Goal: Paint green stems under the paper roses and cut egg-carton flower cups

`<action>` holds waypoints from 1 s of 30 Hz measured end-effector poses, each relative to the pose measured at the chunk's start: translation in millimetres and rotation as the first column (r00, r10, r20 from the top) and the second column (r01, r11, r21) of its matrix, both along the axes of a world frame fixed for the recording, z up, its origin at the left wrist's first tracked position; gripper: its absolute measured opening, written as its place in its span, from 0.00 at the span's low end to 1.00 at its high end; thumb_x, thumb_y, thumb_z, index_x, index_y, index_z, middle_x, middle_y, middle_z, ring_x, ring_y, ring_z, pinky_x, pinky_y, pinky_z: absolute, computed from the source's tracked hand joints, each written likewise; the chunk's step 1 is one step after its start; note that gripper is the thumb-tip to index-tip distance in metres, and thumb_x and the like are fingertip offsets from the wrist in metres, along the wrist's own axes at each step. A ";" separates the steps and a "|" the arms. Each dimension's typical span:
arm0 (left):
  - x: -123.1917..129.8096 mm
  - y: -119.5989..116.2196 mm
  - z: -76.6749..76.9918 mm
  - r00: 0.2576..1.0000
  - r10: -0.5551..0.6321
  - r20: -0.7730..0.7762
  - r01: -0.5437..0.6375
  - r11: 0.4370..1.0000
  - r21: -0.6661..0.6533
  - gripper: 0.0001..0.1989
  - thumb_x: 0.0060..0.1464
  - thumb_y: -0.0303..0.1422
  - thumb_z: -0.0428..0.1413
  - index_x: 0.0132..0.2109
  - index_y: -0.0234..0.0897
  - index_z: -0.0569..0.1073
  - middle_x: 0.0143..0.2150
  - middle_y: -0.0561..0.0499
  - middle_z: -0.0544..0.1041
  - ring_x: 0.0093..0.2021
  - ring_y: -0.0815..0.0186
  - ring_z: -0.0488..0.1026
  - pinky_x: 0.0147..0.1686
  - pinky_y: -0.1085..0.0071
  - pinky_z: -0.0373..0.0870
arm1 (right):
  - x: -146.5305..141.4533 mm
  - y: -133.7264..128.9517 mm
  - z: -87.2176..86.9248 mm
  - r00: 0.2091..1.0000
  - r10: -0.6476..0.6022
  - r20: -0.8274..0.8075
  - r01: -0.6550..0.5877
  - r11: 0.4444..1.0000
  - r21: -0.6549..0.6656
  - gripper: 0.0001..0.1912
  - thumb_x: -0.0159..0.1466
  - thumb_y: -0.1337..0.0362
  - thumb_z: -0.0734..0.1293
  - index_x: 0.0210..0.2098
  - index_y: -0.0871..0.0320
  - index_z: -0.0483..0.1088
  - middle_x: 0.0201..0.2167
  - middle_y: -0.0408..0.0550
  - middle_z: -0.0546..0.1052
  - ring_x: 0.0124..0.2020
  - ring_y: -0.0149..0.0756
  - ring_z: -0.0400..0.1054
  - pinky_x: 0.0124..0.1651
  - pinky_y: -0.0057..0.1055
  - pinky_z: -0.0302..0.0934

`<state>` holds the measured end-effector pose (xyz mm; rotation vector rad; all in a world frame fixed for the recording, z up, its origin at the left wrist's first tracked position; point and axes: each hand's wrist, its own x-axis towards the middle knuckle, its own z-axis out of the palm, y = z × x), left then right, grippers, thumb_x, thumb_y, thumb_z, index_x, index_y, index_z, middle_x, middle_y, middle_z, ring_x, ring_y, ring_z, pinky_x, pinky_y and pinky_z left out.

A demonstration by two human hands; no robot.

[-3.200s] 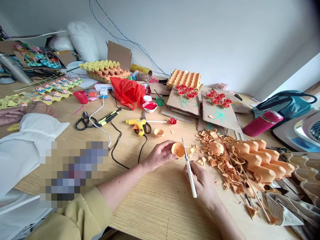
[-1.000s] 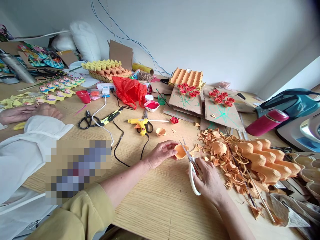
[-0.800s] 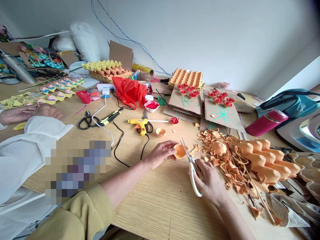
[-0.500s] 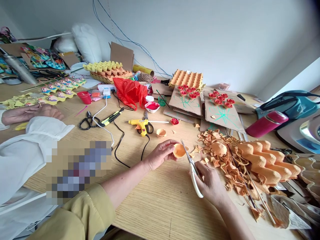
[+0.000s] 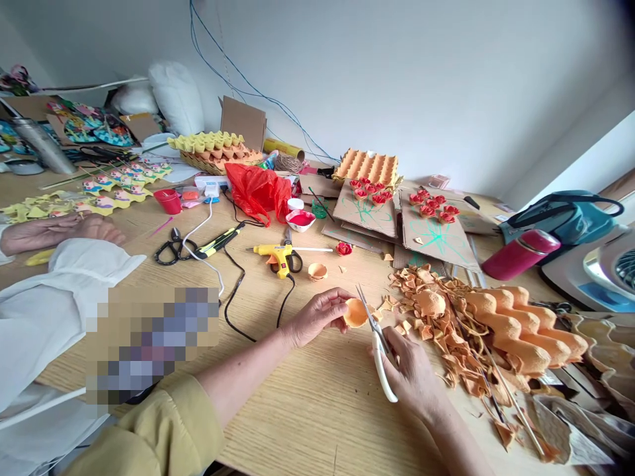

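Between the thumb and fingers of my left hand (image 5: 320,317) is a small orange egg-carton cup (image 5: 356,313), its hollow facing me. My right hand (image 5: 409,370) grips white-handled scissors (image 5: 381,354), whose blades point up at the cup's right edge. Whether the blades touch the rim I cannot tell. Beyond my left hand a second trimmed cup (image 5: 317,271) rests on the table, close to a red-painted paper flower (image 5: 344,248) and a yellow glue gun (image 5: 282,258). Orange carton scraps (image 5: 446,330) lie heaped right of my right hand.
An orange egg tray (image 5: 526,324) and a pink flask (image 5: 520,254) stand at the right. Red flowers sit on cardboard sheets (image 5: 439,231) behind. A red bag (image 5: 258,192) and bowl of red paint (image 5: 300,221) are mid-table. At the left are black scissors (image 5: 171,248) and a co-worker's hands (image 5: 84,230).
The whole view has shifted slightly, so most things appear a little lower. Both hands keep their hold, the scissors still beside the cup's right edge.
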<state>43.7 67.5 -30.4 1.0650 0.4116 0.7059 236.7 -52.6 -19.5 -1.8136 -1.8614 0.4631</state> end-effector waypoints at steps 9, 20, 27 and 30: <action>-2.0 1.9 2.9 0.997 0.020 0.072 -0.008 0.986 -0.167 0.21 0.52 0.43 0.66 0.48 0.38 0.73 0.34 0.54 0.73 0.27 0.74 0.72 0.26 0.77 0.63 | -3.6 4.0 -1.3 0.985 -0.112 -0.132 0.104 0.992 -0.067 0.21 0.67 0.50 0.60 0.24 0.53 0.53 0.20 0.38 0.59 0.23 0.30 0.53 0.27 0.29 0.47; -3.8 6.6 -4.0 0.996 -0.087 0.031 0.090 0.987 -0.131 0.30 0.46 0.39 0.71 0.53 0.38 0.69 0.41 0.52 0.72 0.33 0.73 0.72 0.31 0.76 0.67 | -1.4 10.4 -5.1 0.945 -0.190 -0.266 0.190 0.981 -0.025 0.24 0.62 0.46 0.65 0.22 0.54 0.54 0.19 0.37 0.57 0.23 0.29 0.50 0.26 0.27 0.44; 0.2 3.3 -7.0 0.999 -0.019 -0.051 0.023 0.996 0.081 0.30 0.47 0.35 0.70 0.55 0.41 0.66 0.44 0.53 0.69 0.32 0.73 0.72 0.34 0.70 0.73 | 1.6 10.5 -9.0 0.947 -0.183 -0.262 0.187 0.982 -0.010 0.23 0.62 0.48 0.65 0.22 0.55 0.55 0.20 0.37 0.57 0.23 0.29 0.50 0.26 0.27 0.44; 2.3 4.4 -8.2 0.998 0.005 -0.061 0.002 0.994 0.114 0.29 0.45 0.36 0.70 0.52 0.41 0.66 0.46 0.52 0.70 0.31 0.72 0.74 0.33 0.69 0.74 | 3.5 11.3 -7.4 0.947 -0.197 -0.254 0.204 0.979 0.004 0.23 0.62 0.46 0.64 0.22 0.54 0.55 0.19 0.37 0.57 0.23 0.29 0.50 0.25 0.27 0.44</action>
